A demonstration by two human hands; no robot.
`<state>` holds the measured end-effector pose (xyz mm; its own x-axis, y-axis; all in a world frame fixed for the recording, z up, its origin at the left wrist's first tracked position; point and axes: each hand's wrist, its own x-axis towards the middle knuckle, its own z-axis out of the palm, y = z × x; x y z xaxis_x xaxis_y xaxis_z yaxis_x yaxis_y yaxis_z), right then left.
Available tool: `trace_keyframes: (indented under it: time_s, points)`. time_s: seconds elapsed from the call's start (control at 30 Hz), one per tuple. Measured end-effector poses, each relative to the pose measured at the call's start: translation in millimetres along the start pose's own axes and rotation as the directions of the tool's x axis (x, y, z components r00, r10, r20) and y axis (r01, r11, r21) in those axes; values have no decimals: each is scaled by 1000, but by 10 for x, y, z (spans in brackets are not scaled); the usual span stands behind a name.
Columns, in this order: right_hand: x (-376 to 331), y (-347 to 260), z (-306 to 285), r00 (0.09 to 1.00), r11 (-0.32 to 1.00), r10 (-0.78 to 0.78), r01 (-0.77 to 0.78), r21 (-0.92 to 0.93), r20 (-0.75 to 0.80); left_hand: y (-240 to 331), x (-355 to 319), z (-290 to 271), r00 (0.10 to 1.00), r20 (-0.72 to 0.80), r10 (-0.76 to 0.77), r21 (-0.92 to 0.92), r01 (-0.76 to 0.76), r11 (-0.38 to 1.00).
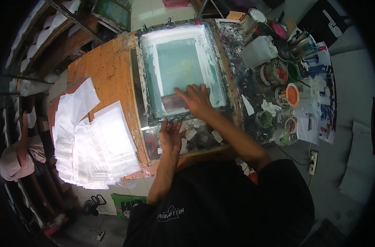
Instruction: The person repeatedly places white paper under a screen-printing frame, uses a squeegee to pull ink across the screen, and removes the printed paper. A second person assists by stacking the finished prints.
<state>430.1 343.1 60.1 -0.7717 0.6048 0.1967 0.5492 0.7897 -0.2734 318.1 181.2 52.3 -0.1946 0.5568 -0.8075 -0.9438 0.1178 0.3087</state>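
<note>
A framed printing screen point(154, 74) with a green mesh lies on the wooden table point(105, 70). My right hand point(197, 100) rests on a dark squeegee point(172, 101) near the screen's lower edge and grips it. My left hand point(170, 136) is at the front edge of the frame, fingers spread, touching its underside or rim; I cannot tell which. Small white scraps point(191, 133) lie under the glass below the frame.
A pile of clear plastic bags point(92, 142) covers the table's left part. Several open paint cans point(292, 94), a white jug point(258, 51) and stained paper point(319, 82) crowd the right side. Shelves point(51, 33) stand at the left. A power strip point(313, 162) lies on the floor.
</note>
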Motion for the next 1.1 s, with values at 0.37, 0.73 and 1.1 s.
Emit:
trace_keyframes:
  time_s: [0.37,0.73,1.1]
  points:
    - [812,474,366,989,996,9,-23,-91,-151,50,-67,140,999,23,33,112,-35,993]
    - [1678,974,44,974,996,56,-69,53,220,55,8,62,997,-81,7,75,-1,997]
    - [196,-399,-1046,966,993,-110,99,-57,-235,441,-496,250,911,375,172,-76,-155,985]
